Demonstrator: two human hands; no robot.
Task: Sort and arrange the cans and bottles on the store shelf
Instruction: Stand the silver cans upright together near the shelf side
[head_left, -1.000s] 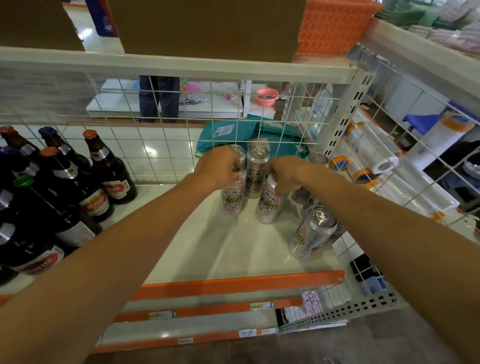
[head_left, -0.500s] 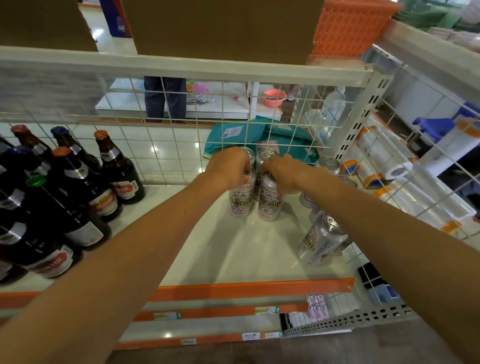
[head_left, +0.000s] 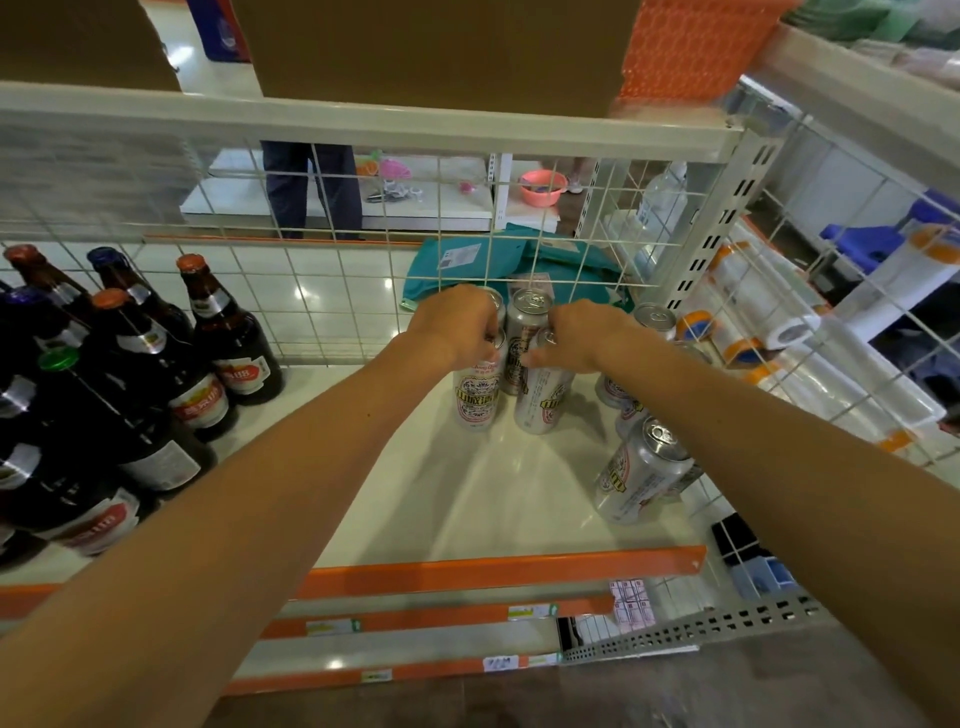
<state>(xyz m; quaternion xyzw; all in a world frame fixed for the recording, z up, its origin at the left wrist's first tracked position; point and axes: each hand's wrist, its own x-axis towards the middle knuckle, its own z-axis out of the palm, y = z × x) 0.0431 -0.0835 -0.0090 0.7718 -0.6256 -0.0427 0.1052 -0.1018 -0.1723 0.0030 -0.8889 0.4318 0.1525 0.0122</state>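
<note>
While the left hand (head_left: 457, 323) grips the left can (head_left: 475, 402), the right hand (head_left: 586, 333) grips the right can (head_left: 540, 408).

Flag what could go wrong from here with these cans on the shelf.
1. The left hand and right hand each grip a can by its top: the left can and right can stand almost touching, so a nudge may tip one into the back can.
2. The right forearm passes just above the front can, which seems to lean near the orange shelf edge; drawing the arm back could knock it over or off.
</note>
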